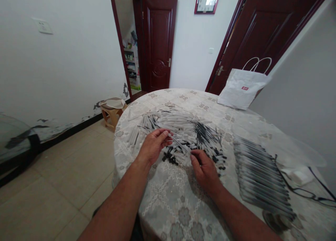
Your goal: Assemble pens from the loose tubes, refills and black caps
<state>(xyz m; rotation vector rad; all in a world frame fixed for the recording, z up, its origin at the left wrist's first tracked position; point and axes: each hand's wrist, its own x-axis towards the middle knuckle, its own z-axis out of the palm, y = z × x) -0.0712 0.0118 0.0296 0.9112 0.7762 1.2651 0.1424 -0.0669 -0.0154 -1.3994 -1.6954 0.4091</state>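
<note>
My left hand (pixel 156 143) pinches one end of a slim whitish pen barrel (pixel 179 142), which slants down to the right. At its lower end are the closed thumb and fingertips of my right hand (pixel 204 168); whatever small thing they pinch is hidden. Beneath and behind both hands spreads a heap of loose white pen barrels (pixel 175 121). Dark thin pen refills (pixel 205 133) lie bunched on the right of the heap. Small black pen caps or plugs (pixel 170 157) are scattered along its near edge, between my hands, with more beyond my right hand.
A round table with a patterned cloth (pixel 181 213) carries everything. To the right lie a row of dark-centred pens (pixel 262 174), eyeglasses (pixel 304 193) and clear plastic sheeting (pixel 294 143). A white paper bag (pixel 243 88) stands at the back right. A stool (pixel 112 111) is left of the table.
</note>
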